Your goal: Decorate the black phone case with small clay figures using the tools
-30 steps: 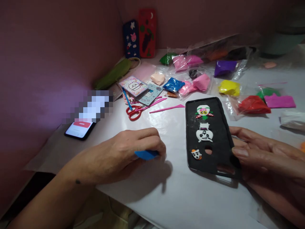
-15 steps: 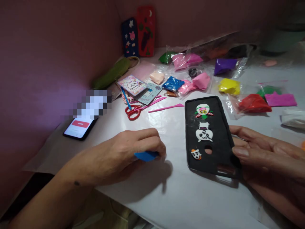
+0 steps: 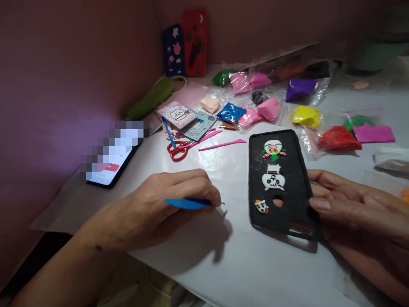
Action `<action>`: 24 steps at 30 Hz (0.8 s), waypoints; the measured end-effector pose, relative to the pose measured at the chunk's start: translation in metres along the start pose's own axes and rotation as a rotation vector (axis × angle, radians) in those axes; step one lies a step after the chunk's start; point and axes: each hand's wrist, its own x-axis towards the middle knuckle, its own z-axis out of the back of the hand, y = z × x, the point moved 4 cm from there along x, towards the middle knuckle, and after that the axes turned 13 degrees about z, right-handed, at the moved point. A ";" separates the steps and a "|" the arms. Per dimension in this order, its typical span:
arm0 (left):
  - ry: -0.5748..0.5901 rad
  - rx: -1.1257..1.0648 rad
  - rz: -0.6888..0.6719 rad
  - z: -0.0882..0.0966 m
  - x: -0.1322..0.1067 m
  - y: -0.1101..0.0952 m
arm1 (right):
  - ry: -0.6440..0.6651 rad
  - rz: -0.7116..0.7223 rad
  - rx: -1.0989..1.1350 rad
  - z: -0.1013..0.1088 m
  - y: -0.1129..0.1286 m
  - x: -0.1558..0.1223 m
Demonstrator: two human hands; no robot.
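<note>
A tool (image 3: 185, 204) and black case (image 3: 292, 179) are held over a table (image 3: 236, 268).
Well left of the case, a phone (image 3: 111, 164) is laid, then scissors (image 3: 178, 148); nearer it, the tool is gripped in the left hand's (image 3: 172, 187) curled fingers. At its right edge, the case is clasped between the right hand's (image 3: 348, 209) thumb and fingers; beyond it, a red packet (image 3: 340, 139) is placed.

Left hand (image 3: 179, 187) curled in a pretty tight pinch, knuckles up, forearm (image 3: 72, 262) slanting in from bottom left, 1 dark spot (image 3: 99, 247) near the wrist (image 3: 111, 228). Right hand (image 3: 367, 213) is clamped too, thumb (image 3: 322, 204) pointing left, fingers (image 3: 326, 177) just beyond it.
</note>
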 end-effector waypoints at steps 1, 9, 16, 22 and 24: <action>-0.034 -0.012 0.002 0.000 0.000 -0.001 | -0.005 0.015 0.007 -0.001 0.001 0.000; -0.211 -0.012 0.022 0.006 -0.003 -0.025 | 0.027 0.024 0.060 -0.018 0.004 -0.007; -0.245 0.027 0.037 0.002 -0.010 -0.051 | 0.089 0.044 0.120 -0.020 0.008 -0.013; -0.340 -0.009 -0.084 -0.021 -0.013 -0.047 | 0.101 0.028 0.142 -0.020 0.006 -0.012; -0.374 -0.007 -0.099 -0.024 -0.012 -0.047 | 0.116 0.017 0.155 -0.021 0.005 -0.012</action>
